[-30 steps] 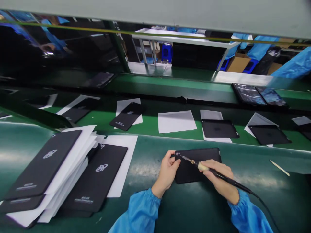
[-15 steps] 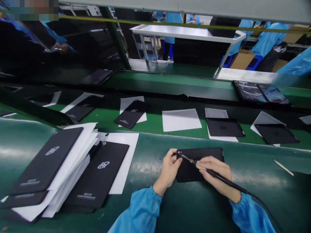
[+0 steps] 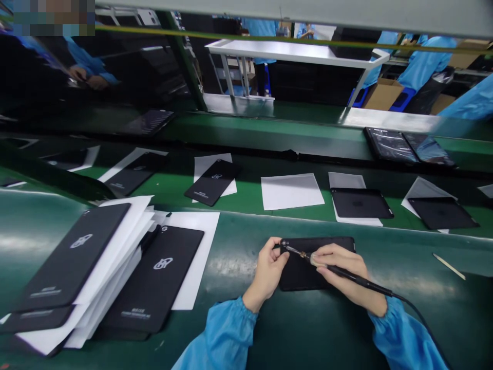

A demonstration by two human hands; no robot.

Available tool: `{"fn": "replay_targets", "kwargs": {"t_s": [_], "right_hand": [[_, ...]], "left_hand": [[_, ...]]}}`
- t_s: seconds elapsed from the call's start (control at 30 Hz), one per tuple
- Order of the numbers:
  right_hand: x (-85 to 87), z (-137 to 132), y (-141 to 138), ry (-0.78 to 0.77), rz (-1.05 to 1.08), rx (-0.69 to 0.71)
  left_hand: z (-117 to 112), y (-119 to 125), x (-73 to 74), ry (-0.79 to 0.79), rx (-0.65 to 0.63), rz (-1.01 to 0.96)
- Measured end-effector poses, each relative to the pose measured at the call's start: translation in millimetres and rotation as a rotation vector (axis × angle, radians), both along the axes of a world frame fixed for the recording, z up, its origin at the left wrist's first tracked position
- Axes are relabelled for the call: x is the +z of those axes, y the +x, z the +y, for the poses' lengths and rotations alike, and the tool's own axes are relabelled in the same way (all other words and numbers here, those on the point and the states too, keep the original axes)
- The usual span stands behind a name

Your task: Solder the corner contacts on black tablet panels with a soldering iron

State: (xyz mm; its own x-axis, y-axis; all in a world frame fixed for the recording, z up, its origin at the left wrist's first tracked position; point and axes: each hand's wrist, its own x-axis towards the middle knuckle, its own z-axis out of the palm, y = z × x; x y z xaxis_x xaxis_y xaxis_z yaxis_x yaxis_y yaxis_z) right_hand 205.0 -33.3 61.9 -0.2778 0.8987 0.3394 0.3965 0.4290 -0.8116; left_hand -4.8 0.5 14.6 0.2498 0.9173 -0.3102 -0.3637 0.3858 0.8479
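Note:
A black tablet back cover (image 3: 304, 275) lies flat on the green bench below me, its inner side up. My left hand (image 3: 269, 267) pinches the cover's upper left corner between thumb and fingers. In my right hand (image 3: 344, 270) is a soldering iron (image 3: 352, 279), held like a pen, its cable trailing off to the lower right. The iron's metal tip points at the corner beside my left thumb; whether it touches there I cannot tell. Part of the cover is hidden under my right hand.
At left, black tablet covers (image 3: 154, 282) are stacked with white sheets (image 3: 196, 267). A thin wooden stick (image 3: 449, 266) lies at right. Beyond the bench, a green belt (image 3: 248, 198) carries more covers and sheets. A slanted dark post (image 3: 57, 174) stands at left. Co-workers in blue (image 3: 427, 61) are behind.
The covers and sheets on the near belt have slid slightly right; the dark panels on the far belt, slightly left. My hands stay almost in place, the right wrist shifting slightly.

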Motion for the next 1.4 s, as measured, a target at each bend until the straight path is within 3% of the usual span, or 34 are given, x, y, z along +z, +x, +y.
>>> {"fn": "replay_targets", "kwargs": {"t_s": [0.3, 0.73, 1.0, 1.4], "right_hand": [[9.1, 10, 2, 0.029, -0.035, -0.009], [12.9, 22, 6, -0.002, -0.050, 0.092], [12.4, 7, 0, 0.021, -0.009, -0.053], [5.4, 12, -6, -0.020, -0.015, -0.035]], "left_hand": [[-1, 0, 2.0, -0.006, -0.005, 0.003], [-1, 0, 2.0, -0.009, 0.001, 0.023], [-1, 1, 5.3, 0.003, 0.000, 0.006], [-1, 1, 3.6, -0.005, 0.003, 0.005]]}}
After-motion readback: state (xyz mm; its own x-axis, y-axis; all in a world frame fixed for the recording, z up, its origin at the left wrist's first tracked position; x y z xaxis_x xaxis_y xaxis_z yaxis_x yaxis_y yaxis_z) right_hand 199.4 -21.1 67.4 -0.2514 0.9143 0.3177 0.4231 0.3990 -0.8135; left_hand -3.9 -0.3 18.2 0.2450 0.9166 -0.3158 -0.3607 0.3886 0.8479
